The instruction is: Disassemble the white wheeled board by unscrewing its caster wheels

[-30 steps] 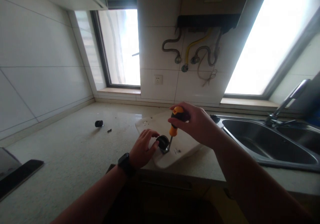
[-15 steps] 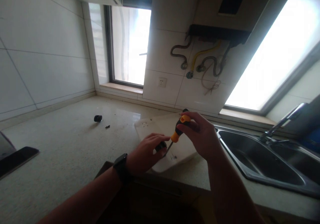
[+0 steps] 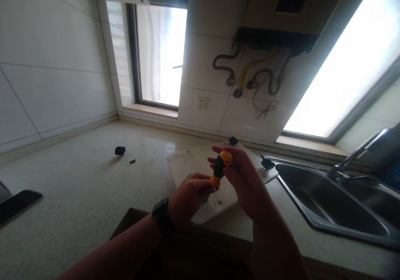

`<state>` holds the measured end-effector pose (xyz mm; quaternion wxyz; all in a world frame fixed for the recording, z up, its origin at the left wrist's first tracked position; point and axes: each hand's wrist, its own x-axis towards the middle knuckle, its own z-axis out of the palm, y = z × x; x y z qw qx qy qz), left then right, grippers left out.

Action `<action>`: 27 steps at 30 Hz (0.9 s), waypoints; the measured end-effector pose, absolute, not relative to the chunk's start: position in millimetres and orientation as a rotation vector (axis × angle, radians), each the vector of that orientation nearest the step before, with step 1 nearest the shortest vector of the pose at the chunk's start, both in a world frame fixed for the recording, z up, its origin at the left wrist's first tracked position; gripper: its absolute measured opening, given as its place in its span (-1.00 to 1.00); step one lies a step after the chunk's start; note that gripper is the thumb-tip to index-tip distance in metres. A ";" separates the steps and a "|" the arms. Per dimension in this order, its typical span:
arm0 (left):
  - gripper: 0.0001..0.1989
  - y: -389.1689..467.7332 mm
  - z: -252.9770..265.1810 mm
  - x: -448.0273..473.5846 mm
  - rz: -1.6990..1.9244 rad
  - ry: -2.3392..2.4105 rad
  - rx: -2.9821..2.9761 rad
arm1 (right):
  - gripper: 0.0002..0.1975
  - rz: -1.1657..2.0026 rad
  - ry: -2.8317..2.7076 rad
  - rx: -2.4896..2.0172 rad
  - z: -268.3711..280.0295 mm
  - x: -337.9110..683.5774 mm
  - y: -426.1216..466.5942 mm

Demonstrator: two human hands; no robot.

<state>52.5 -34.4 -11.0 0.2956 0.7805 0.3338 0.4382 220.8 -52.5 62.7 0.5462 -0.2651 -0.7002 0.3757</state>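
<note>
The orange and black screwdriver (image 3: pixel 219 168) stands tilted over a white panel (image 3: pixel 195 163) on the countertop. My right hand (image 3: pixel 242 173) is round its handle, with some fingers lifted and spread. Thumb and fingers of my left hand (image 3: pixel 193 192) are pinched together at the orange lower end of the handle; the shaft and tip are hidden there. Dark caster-like parts sit on the panel's far corner (image 3: pixel 233 141) and right corner (image 3: pixel 268 163). Small holes and a marking show on the panel near my hands.
A loose black caster-like piece (image 3: pixel 120 150) and a small dark bit (image 3: pixel 133 161) lie on the countertop (image 3: pixel 93 192). A dark flat object (image 3: pixel 20 207) is at the left edge. Right of the panel is a double sink (image 3: pixel 331 205) with a faucet (image 3: pixel 356 153).
The screwdriver handle has come lower and more upright, and my right fingers have loosened and spread. My left fingers have moved from a black part onto the screwdriver's lower end.
</note>
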 end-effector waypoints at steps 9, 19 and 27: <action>-0.98 -22.5 -14.7 59.6 1.236 1.023 2.007 | -0.70 0.656 -1.461 -0.880 59.1 220.0 -47.9; -0.75 -22.4 -16.1 66.8 1.262 1.086 1.956 | -0.51 0.607 -1.602 -0.939 54.1 221.7 -45.9; -0.67 -16.6 -21.4 70.8 1.240 1.126 1.939 | -0.66 0.768 -1.516 -0.800 61.3 215.7 -45.1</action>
